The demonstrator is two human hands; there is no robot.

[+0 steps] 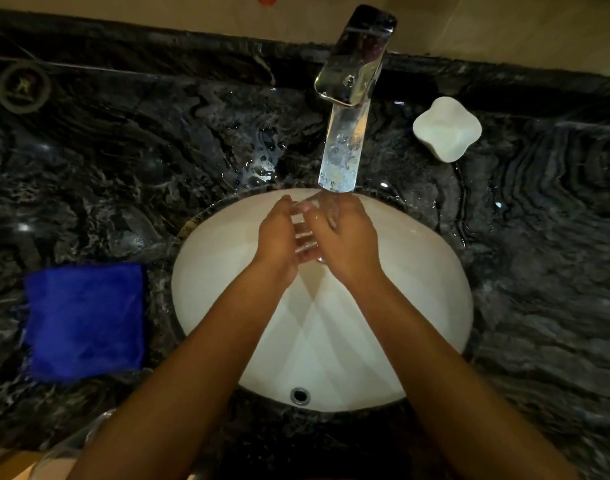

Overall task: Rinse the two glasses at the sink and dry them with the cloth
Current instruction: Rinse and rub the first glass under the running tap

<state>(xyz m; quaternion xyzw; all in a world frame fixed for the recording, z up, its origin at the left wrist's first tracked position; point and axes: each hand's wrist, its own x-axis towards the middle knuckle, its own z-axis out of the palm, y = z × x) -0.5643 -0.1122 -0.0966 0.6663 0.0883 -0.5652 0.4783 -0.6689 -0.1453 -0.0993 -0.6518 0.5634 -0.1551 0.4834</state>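
Both hands, left [277, 237] and right [345, 237], clasp a glass [305, 233] under the tap [352, 71], its long axis running up-frame, rim toward the tap.

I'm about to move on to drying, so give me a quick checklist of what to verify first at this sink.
1. Glass held in both hands, left hand and right hand: ok.
2. Glass under the faucet stream, over the basin: ok.
3. Rinse finished: cannot tell.
4. Water turned off: not ok, it runs.
5. Blue cloth ready on the counter to the left: ok.
6. Second glass at the lower left edge, rinsed: cannot tell.
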